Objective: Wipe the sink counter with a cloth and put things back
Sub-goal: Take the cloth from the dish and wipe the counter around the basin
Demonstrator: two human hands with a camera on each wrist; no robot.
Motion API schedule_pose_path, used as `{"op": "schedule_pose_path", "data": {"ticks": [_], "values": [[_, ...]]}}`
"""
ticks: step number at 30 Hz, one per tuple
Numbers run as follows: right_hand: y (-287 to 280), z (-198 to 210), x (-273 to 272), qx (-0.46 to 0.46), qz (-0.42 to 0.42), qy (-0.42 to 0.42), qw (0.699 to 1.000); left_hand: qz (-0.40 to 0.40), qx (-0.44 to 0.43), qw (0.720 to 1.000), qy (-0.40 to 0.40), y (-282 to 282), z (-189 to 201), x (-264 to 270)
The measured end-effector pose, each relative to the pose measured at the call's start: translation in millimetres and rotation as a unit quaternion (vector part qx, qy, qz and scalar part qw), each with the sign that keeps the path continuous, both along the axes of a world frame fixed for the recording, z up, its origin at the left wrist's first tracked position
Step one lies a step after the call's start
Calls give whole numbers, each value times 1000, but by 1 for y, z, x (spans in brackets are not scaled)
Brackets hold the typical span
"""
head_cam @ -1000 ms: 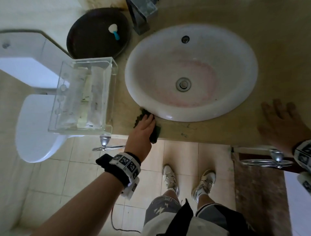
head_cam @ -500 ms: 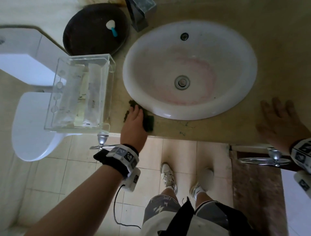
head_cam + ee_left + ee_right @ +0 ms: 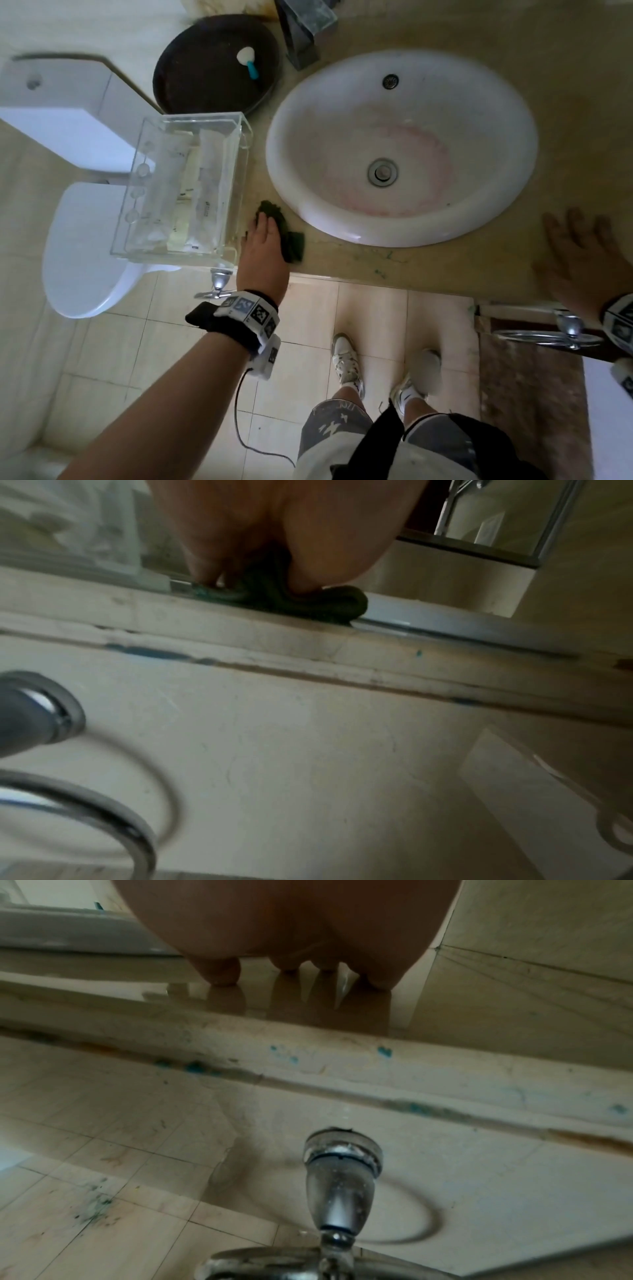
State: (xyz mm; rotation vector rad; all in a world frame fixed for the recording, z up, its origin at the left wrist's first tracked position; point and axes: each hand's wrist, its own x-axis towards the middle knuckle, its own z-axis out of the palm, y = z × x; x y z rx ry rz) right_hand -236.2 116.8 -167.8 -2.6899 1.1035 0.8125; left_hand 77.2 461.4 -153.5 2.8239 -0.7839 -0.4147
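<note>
A dark green cloth (image 3: 291,236) lies on the beige counter (image 3: 428,270) between the clear plastic box (image 3: 185,192) and the white sink's (image 3: 513,205) front left rim. My left hand (image 3: 262,236) presses flat on the cloth with straight fingers. In the left wrist view the cloth (image 3: 329,601) bulges out from under the left hand (image 3: 284,547) at the counter's edge. Far to the right, my right hand (image 3: 579,250) rests flat on bare counter with fingers spread; the right wrist view shows the right hand's fingertips (image 3: 222,972) touching the glossy surface.
A dark round tray (image 3: 205,68) with a small white and blue item (image 3: 248,61) sits at the back left. A faucet base (image 3: 305,31) stands behind the sink. A toilet (image 3: 82,246) is left of the counter. Chrome towel rings (image 3: 219,284) hang from the counter's front.
My left hand has slid the cloth leftwards and away from the counter's front edge, along the sink rim towards the clear box. The right hand has stayed put.
</note>
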Motion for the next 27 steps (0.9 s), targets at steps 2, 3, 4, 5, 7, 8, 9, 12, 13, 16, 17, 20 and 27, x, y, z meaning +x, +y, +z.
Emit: {"op": "schedule_pose_path", "data": {"ticks": [2, 3, 4, 5, 7, 8, 9, 12, 13, 16, 17, 20, 27], "values": [[2, 5, 3, 10, -33, -24, 999, 59, 16, 998, 13, -2, 1, -1], [4, 7, 4, 22, -35, -33, 999, 81, 19, 996, 15, -4, 2, -3], [7, 9, 5, 10, -27, -28, 999, 93, 18, 995, 13, -6, 2, -8], [7, 10, 4, 12, -25, -25, 999, 94, 15, 995, 11, -8, 2, -15], [3, 5, 2, 20, -28, -26, 999, 52, 4, 998, 19, -15, 3, -38], [3, 5, 3, 27, -35, -21, 999, 16, -2, 999, 29, -20, 4, -53], [-3, -2, 0, 28, -28, -24, 999, -22, -8, 999, 42, -25, 4, -68], [-8, -3, -1, 19, 21, 16, 999, -100, -15, 993, 55, -30, -1, -83], [-5, -1, 0, 15, 19, 25, 999, -103, -15, 993, 49, -27, -3, -77], [6, 11, 4, 24, 0, -14, 1000, -41, -29, 998, 32, -11, -4, -46], [7, 11, 2, 17, -9, -19, 1000, -23, -30, 999, 29, -7, -3, -37], [12, 12, 7, 1, -21, -26, 999, -30, -36, 999, 21, -11, -3, -33], [36, 15, 29, -9, -71, -30, 997, -141, -49, 988, 42, -35, -8, -91]]}}
